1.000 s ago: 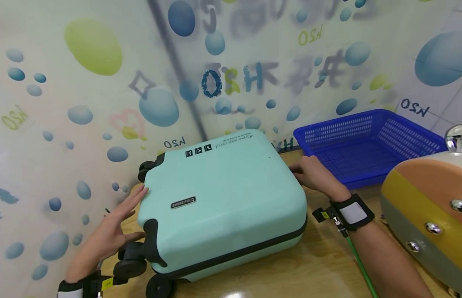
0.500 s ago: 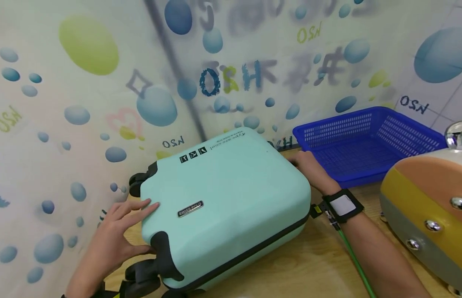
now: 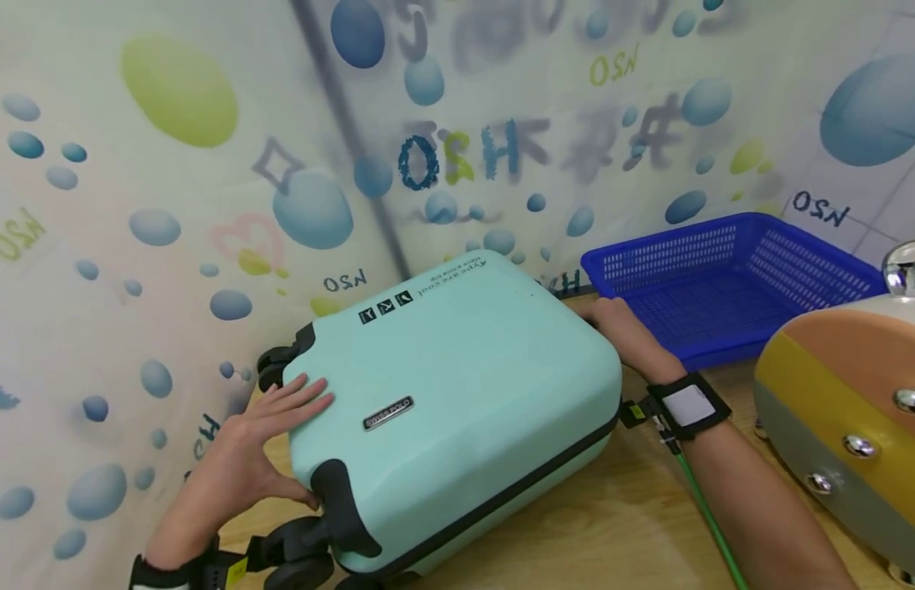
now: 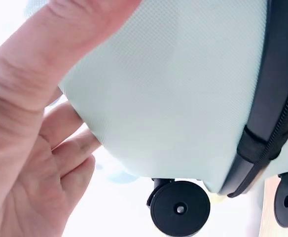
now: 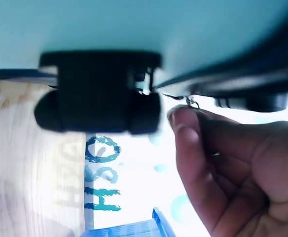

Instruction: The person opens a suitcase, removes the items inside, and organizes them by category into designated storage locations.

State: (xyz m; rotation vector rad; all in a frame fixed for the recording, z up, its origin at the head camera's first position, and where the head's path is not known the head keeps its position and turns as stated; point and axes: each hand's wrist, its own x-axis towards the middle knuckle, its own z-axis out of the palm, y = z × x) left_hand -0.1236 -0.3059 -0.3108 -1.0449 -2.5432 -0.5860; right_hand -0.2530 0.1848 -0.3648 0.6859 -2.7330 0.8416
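Observation:
A mint-green hard-shell suitcase (image 3: 457, 369) lies flat on the wooden table, with black wheels (image 3: 298, 549) at its left end. My left hand (image 3: 254, 451) rests against that end, fingers spread over the top shell and thumb on the end face. In the left wrist view the zipper seam (image 4: 277, 133) runs along the side near the wheels. At the far right end, my right hand (image 3: 623, 332) is partly hidden behind the suitcase. In the right wrist view its thumb and fingertips pinch a small zipper pull at a metal link (image 5: 192, 102); the pull itself is mostly covered.
A blue plastic basket (image 3: 686, 356) stands at the back right against the patterned wall sheet (image 3: 502, 98). A striped, rounded case with metal studs (image 3: 848, 393) sits at the right. Bare wooden table (image 3: 575, 533) shows in front of the suitcase.
The suitcase has turned, its left end swinging toward me. My left hand has shifted further onto the top shell. My right hand has moved slightly back along the right end.

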